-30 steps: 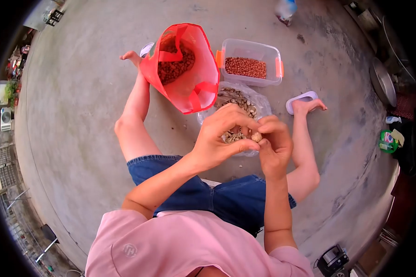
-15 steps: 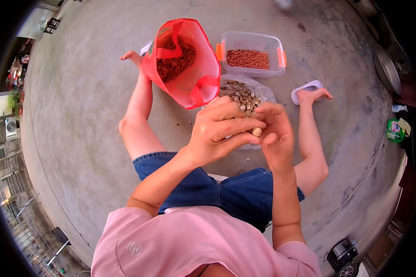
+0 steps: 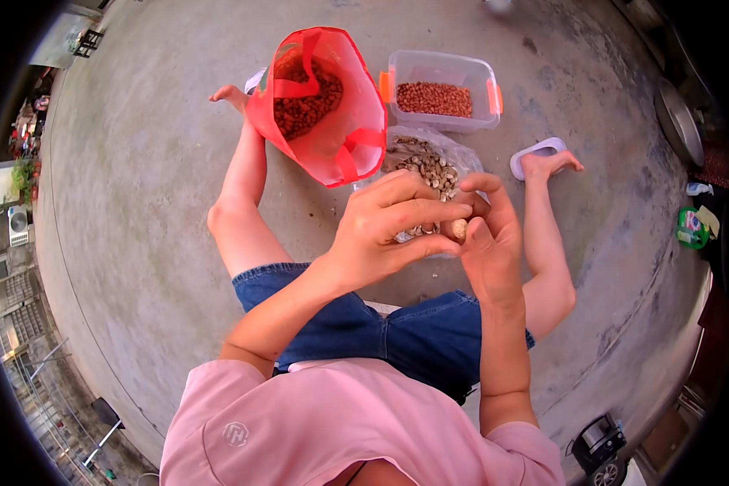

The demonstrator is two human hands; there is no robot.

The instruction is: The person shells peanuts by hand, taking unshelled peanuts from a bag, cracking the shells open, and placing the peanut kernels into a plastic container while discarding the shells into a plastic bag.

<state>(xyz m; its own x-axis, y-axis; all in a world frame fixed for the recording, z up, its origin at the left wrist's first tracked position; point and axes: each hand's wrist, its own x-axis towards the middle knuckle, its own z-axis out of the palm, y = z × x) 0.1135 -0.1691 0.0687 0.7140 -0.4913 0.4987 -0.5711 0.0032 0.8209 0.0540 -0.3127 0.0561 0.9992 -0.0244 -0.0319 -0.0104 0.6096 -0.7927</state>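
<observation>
Up in front of my lap, a pale unshelled peanut (image 3: 459,229) sits between my two hands. My left hand (image 3: 389,223) pinches it between thumb and fingertips. Against its other side, my right hand (image 3: 494,235) has its thumb bent in and fingers curled, gripping it too; part of those fingers is hidden. Just beyond and below the hands lies a clear plastic bag (image 3: 459,154) holding broken peanut shells (image 3: 433,172), partly covered by my fingers.
A red tote bag (image 3: 356,105) with peanuts stands ahead, left of centre. Beside it is a clear plastic box (image 3: 484,77) with orange latches, containing reddish peanut kernels (image 3: 434,99). My legs spread on either side over the concrete floor (image 3: 138,202). A metal basin (image 3: 677,121) is far right.
The peanut and both hands have shifted slightly right. My right thumb has bent in against the peanut, and its fingers have curled more.
</observation>
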